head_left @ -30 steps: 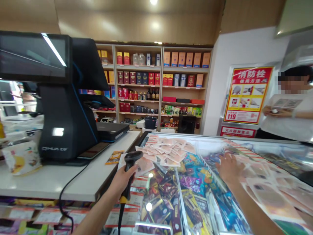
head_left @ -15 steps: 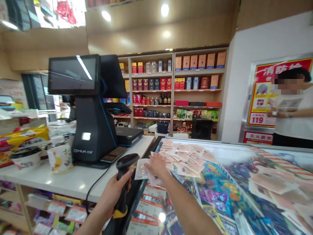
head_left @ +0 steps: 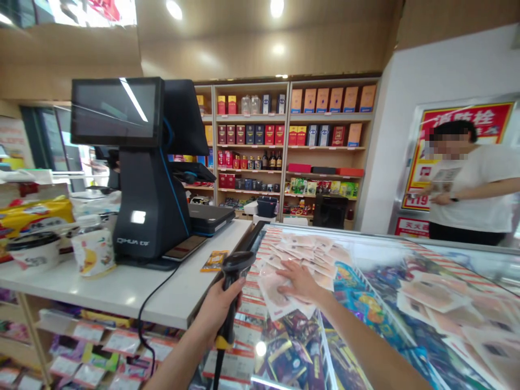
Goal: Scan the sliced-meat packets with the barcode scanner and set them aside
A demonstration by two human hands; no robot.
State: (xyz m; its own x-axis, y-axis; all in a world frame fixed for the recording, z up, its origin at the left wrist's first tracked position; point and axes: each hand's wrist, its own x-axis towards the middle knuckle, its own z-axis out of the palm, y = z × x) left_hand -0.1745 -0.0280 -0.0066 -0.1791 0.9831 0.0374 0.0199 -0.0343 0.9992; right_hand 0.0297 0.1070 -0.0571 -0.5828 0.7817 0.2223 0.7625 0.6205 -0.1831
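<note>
My left hand (head_left: 217, 306) is wrapped round the handle of a black barcode scanner (head_left: 239, 261), held upright over the freezer's near left edge. The scanner has a yellow patch low on its handle, and a cable runs down from it. My right hand (head_left: 303, 281) rests with fingers spread on pale flat packets (head_left: 271, 292) on the glass top, just right of the scanner. Behind it lies a pile of similar packets (head_left: 325, 250). Whether the fingers grip any packet cannot be made out.
A cash register (head_left: 142, 200) stands on the white counter (head_left: 162, 290) at left, with drink cups (head_left: 93, 250) beside it. A small orange packet (head_left: 214, 261) lies near the counter's edge. More packets (head_left: 434, 292) lie on the freezer's right. A person (head_left: 475, 184) stands beyond.
My right hand has moved right, away from the counter edge, and pale packets now lie under it farther right. The scanner has shifted right. The small orange packet shows more fully.
</note>
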